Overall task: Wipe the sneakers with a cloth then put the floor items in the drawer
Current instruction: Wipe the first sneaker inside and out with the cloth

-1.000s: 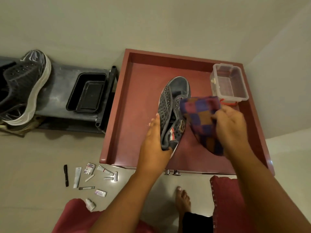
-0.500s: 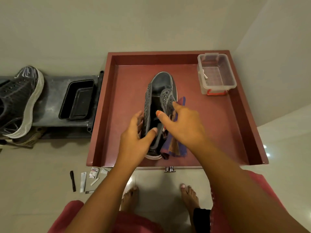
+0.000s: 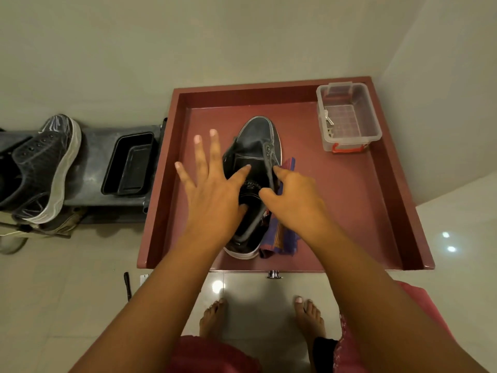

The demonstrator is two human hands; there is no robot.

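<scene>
Left grip hovers with fingers spread over the black sneaker in the red drawer, while the right grip pinches its collar beside the checked cloth.

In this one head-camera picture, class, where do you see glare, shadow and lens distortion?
Head view: glare shows as bright spots on the glossy floor tiles, with two more at right; a soft shadow spreads under the shoe rack; the wide lens bends the red drawer into a trapezoid and stretches the forearms; the dark sneaker loses detail.

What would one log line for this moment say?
left hand: open, over sneaker | right hand: gripping sneaker's edge | cloth: in drawer, beside sneaker
</scene>
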